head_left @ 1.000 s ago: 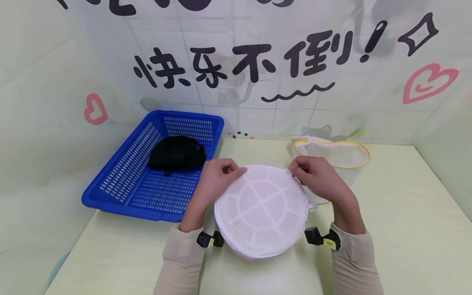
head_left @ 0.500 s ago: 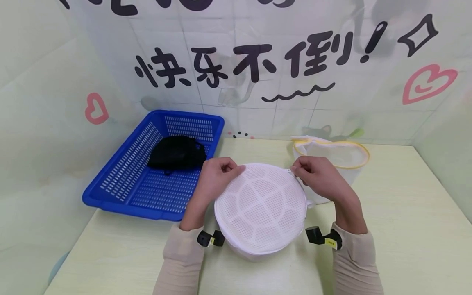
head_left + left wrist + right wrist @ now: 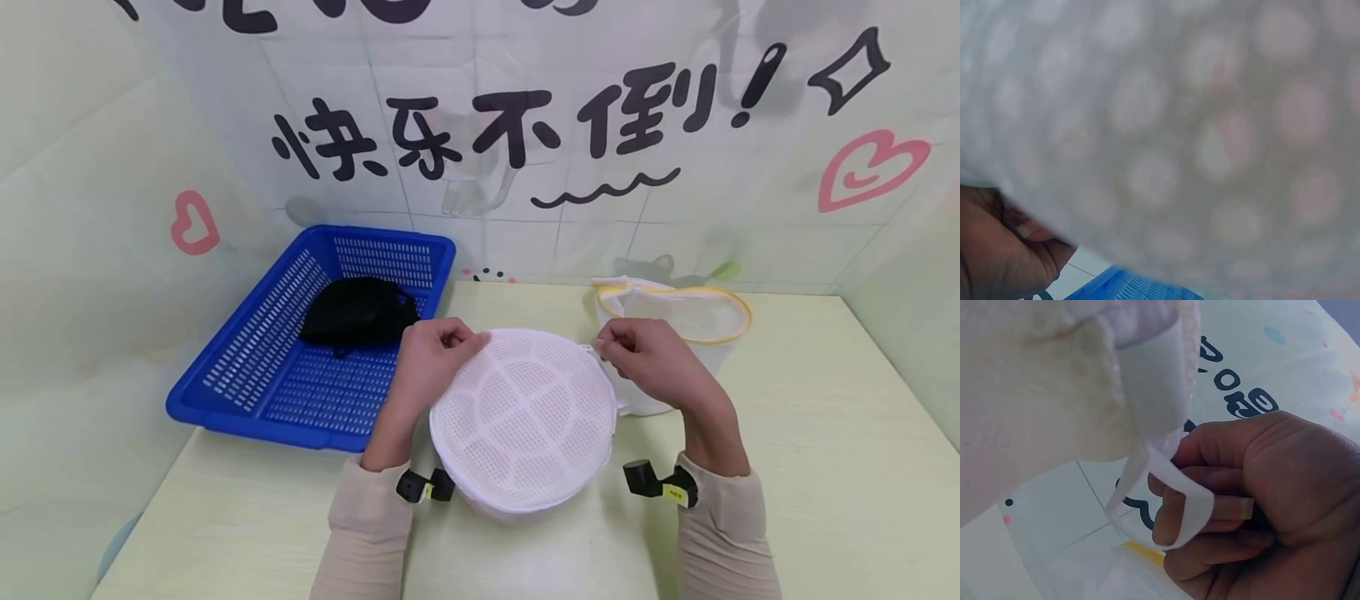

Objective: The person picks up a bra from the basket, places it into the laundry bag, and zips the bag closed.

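Note:
A round white mesh laundry bag (image 3: 525, 417) is tilted up over the table between both hands, its ribbed mesh face showing. My left hand (image 3: 431, 362) pinches its upper left rim between thumb and curled fingers. At the upper right rim, my right hand (image 3: 652, 358) has its thumb and forefinger pinched at the zipper edge; the exact bit held is too small to make out. In the right wrist view, a white fabric loop (image 3: 1197, 515) hangs from the bag across the curled fingers. Blurred mesh fills most of the left wrist view.
A blue plastic basket (image 3: 225, 429) stands at the left with a black cloth-like item (image 3: 356, 310) inside. Behind my right hand stands another white bag with a yellow-trimmed opening (image 3: 720, 340). A printed wall covering (image 3: 480, 242) borders the table's back.
The mesh bag has shifted slightly left and up together with my left hand. My right hand has edged a little to the right along the rim, widening the gap between the hands.

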`<act>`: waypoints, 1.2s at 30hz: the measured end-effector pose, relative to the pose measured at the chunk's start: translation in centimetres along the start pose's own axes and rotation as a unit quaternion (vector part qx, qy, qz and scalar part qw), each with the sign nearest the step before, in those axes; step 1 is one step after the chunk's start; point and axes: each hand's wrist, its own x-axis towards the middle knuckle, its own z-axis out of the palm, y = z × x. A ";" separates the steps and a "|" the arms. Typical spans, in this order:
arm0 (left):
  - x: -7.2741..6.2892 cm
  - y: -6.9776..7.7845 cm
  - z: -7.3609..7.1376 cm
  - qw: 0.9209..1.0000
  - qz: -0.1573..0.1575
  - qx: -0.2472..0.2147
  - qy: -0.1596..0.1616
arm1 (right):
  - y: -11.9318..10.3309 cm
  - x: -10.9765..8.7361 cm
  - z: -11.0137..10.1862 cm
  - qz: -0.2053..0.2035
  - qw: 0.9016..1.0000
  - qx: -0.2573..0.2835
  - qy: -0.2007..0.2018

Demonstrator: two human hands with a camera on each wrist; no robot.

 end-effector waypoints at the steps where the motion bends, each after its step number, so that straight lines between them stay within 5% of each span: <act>1: 0.0 0.0 0.0 1.000 -0.005 -0.001 0.000 | 0.0 0.0 0.0 0.000 1.000 0.000 0.000; 36: 0.0 0.0 0.0 0.999 -0.011 -0.007 0.040 | 0.6 0.0 -0.1 0.007 1.000 0.009 -0.007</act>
